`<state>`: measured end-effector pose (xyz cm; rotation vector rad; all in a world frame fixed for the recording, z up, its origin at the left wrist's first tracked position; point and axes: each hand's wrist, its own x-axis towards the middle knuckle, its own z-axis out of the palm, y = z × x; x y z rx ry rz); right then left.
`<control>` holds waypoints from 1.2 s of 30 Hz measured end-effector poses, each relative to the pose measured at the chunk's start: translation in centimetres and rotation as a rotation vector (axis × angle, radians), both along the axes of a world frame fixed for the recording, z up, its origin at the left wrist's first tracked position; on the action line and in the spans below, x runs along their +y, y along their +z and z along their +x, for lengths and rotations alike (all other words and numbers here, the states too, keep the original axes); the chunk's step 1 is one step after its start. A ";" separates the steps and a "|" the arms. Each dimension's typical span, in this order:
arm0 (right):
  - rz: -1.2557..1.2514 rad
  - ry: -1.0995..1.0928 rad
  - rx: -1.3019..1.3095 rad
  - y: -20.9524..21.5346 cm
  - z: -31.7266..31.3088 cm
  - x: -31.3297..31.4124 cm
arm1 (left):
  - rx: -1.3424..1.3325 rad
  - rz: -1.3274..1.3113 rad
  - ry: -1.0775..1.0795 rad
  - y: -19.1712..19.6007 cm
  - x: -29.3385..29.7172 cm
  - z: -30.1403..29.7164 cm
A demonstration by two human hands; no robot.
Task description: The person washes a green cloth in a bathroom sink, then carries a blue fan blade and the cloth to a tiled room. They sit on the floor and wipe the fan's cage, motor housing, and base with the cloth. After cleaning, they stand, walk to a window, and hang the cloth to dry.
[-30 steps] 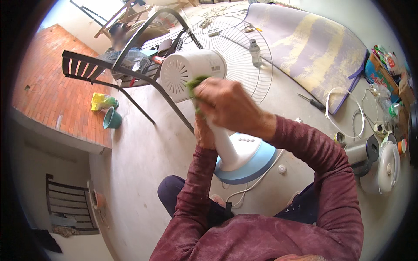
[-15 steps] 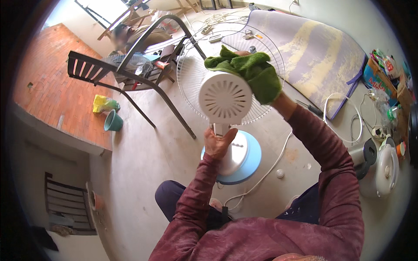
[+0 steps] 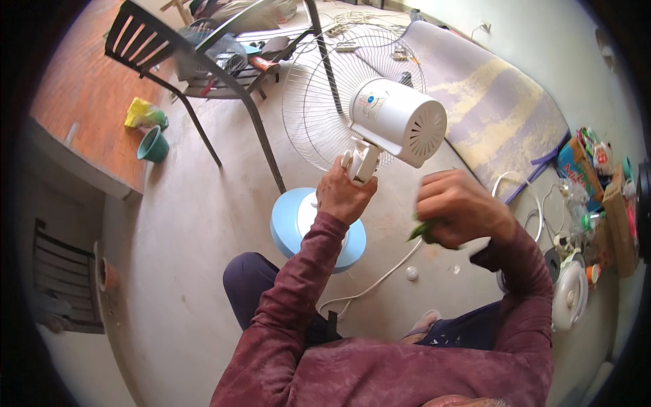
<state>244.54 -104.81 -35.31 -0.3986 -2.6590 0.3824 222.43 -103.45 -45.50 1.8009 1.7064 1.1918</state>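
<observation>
Apparently the step in hand is wiping down the fan (image 3: 401, 114), at a pause between strokes: the right hand (image 3: 458, 207) is apart from the fan, to the right of it and below the housing (image 3: 383, 112), slightly blurred. Its fingers (image 3: 435, 195) are curled into a fist around a green cloth (image 3: 422, 229), of which only a small tip shows underneath. The left hand (image 3: 342, 193) has its fingers closed on the white neck (image 3: 367, 161) just under the housing, steadying the fan in front of the person, above the floor (image 3: 196, 271); whether its blue base (image 3: 283, 227) rests flat there is hard to tell. The wire grille (image 3: 308, 108) is on the far side, and the vented end of the housing points right. Judging from this, a further pass would call for the left hand to keep its hold while the cloth is opened out or refolded and brought back against the plastic. Compared with half a second ago, the cloth is off the housing, where it lay spread over the right hand, and is now bunched up in it; the housing, whose vented end faced the person then, has swung round to show its side, and the base has shifted leftward in view.
</observation>
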 end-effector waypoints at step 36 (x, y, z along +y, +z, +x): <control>0.669 0.161 -0.180 5.4 -6.7 7.5 | 0.375 0.117 -0.244 0.9 -1.8 0.1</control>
